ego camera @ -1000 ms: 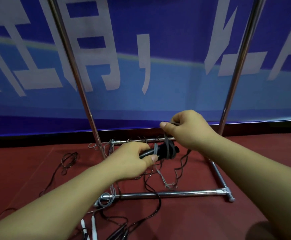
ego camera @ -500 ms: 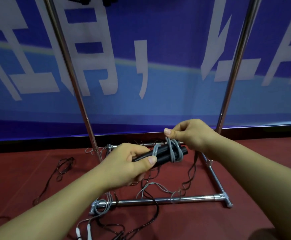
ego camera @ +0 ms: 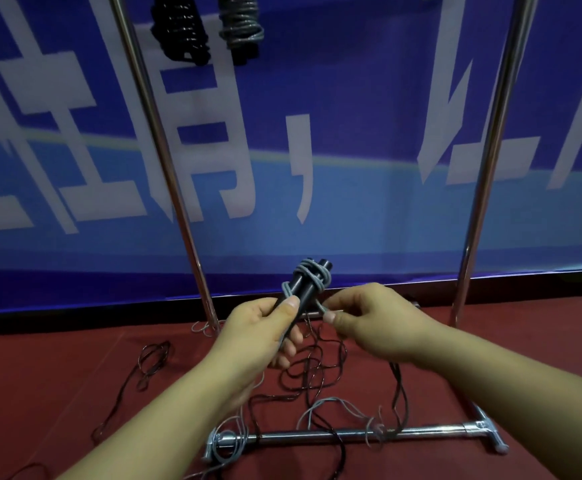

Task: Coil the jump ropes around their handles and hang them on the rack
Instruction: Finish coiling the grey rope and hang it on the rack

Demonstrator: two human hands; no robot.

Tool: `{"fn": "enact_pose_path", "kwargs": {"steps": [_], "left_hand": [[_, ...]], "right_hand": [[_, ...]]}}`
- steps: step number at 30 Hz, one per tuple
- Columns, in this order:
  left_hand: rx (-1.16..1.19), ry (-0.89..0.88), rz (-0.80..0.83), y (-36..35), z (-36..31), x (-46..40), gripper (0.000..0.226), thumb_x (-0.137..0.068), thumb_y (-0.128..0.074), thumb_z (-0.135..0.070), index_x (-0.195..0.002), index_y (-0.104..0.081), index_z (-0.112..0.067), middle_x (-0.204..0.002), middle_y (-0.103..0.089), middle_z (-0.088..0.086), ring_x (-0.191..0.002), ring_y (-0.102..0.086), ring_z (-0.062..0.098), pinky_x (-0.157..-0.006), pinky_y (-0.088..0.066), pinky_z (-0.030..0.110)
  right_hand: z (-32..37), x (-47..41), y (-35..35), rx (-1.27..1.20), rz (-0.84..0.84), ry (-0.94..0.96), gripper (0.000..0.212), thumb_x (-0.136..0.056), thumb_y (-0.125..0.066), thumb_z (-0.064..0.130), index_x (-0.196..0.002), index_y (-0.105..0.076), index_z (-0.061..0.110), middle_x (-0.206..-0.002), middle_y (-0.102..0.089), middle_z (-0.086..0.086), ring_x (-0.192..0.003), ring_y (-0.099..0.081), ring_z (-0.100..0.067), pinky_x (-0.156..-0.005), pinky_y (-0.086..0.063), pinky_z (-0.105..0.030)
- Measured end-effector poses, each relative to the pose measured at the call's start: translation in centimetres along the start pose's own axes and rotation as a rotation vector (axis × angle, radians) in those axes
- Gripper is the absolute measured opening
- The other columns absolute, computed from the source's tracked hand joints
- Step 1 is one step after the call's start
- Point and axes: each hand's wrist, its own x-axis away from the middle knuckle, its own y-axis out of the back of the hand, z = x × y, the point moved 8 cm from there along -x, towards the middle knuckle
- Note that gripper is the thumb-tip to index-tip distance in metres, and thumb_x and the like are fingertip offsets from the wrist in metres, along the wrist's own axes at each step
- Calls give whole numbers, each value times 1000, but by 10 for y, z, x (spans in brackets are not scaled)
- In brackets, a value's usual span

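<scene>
Now my left hand grips two black plastic handles; my right hand, at three o'clock, pinches the thin grey rope.

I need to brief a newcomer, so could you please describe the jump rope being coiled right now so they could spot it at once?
Between the rack's two upright poles, look at the hands. The left hand grips a pair of black handles, and the right hand pinches the grey rope looped near their tips. Other ropes hang overhead or lie loose on the floor.

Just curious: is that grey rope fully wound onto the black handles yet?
Only partly. A few grey rope turns circle the black handles; the right hand pinches the strand, and more grey rope lies loose on the floor.
</scene>
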Motion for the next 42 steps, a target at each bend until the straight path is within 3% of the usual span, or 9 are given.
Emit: {"fn": "enact_pose_path", "kwargs": {"steps": [3,8,13,16,21,26,31,35,42], "left_hand": [[-64,20,-30,9,8,-2,23,-103,-56,-26,-95,-66,-7,-67,-67,6,-49,-56,11,-42,-38,22],[-465,-93,-50,17,12,-7,14,-101,-57,-36,-95,-65,-26,-70,-73,0,-48,-53,6,-53,-42,24],[-705,-193,-68,19,3,-7,14,-100,-56,-41,-93,-65,-32,-66,-69,-7,-54,-59,-5,-53,-37,13],[-743,-204,-75,22,2,-9,13,-99,-57,-42,-96,-66,-34,-63,-67,-8,-56,-60,-4,-55,-40,17],[-759,-226,-83,22,1,-12,8,-98,-58,-43,-99,-66,-40,-71,-69,-2,-67,-65,15,-65,-52,34],[-835,-236,-74,14,4,-11,19,-99,-56,-44,-112,-67,-35,-73,-64,-10,-68,-59,5,-59,-39,22],[-867,-211,-134,20,8,-16,15,-98,-57,-45,-106,-66,-36,-75,-66,-8,-71,-63,10,-67,-52,31],[-884,-93,-229,50,24,-24,19,-98,-57,-46,-102,-67,-30,-76,-69,-6,-73,-67,14,-76,-57,39],[-936,-25,-75,37,37,-25,22,-97,-60,-46,-108,-69,-30,-78,-71,-3,-77,-70,17,-81,-57,39]], "right_hand": [[7,-1,-4,53,6,28,16,-95,-61,38,-97,-74,28,-78,-71,-5,-73,-66,-24,-73,-54,-41],[6,0,-4,187,8,-19,25,-94,-61,42,-90,-74,21,-74,-69,-1,-67,-62,-15,-64,-49,-29],[6,-3,-2,217,7,-54,27,-94,-62,41,-84,-73,19,-63,-60,3,-56,-49,-11,-51,-39,-23],[4,-3,3,224,4,-67,27,-94,-62,41,-84,-73,18,-63,-60,1,-55,-47,-10,-49,-37,-22],[2,-1,7,228,-7,-76,27,-94,-62,38,-82,-74,17,-64,-62,3,-55,-48,-9,-46,-33,-15],[-3,1,7,272,-21,-85,30,-91,-65,38,-75,-72,14,-61,-61,1,-54,-48,-11,-51,-38,-23],[-14,5,14,225,-3,-196,43,-85,-70,51,-61,-62,17,-53,-53,4,-50,-45,-11,-48,-35,-23],[-19,10,13,-12,32,-245,45,-85,-69,53,-63,-59,15,-52,-50,0,-50,-47,-16,-56,-40,-25],[-2,11,15,22,72,-83,39,-94,-61,45,-70,-60,15,-54,-42,8,-47,-37,-8,-49,-34,-20]]}}
